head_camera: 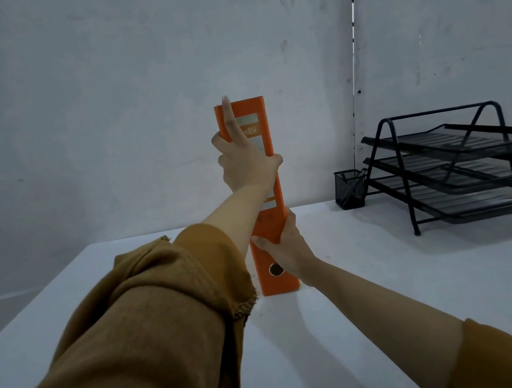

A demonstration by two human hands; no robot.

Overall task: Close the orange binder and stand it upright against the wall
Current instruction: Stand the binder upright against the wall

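Close to me I see my two arms in brown sleeves (152, 311) reaching out over the white table (397, 289). My right hand (285, 249) is low down and wraps around the bottom part of the orange binder (263, 172), thumb on the front and fingers going around the right side. My left hand (244, 158) is higher up and grips the middle of the binder, with the thumb hooked on the right edge and one finger pointing straight up along the spine. The binder is shut and stands tall on its bottom end in the middle of the table, with its spine facing me. I think it is not at the wall (99, 101) yet, because there is table showing behind it. To do this well, I should slide it back slowly with both hands, keep it straight, and only let go when its back touches the wall and it does not wobble. I would let go with the top hand last. On the spine I can read part of a word, "ntex", on a white label, and there is a round finger hole (275, 270) near the bottom. Far off on the right stand a small black mesh cup (350, 189) and a black stack of trays (464, 164), near the wall.
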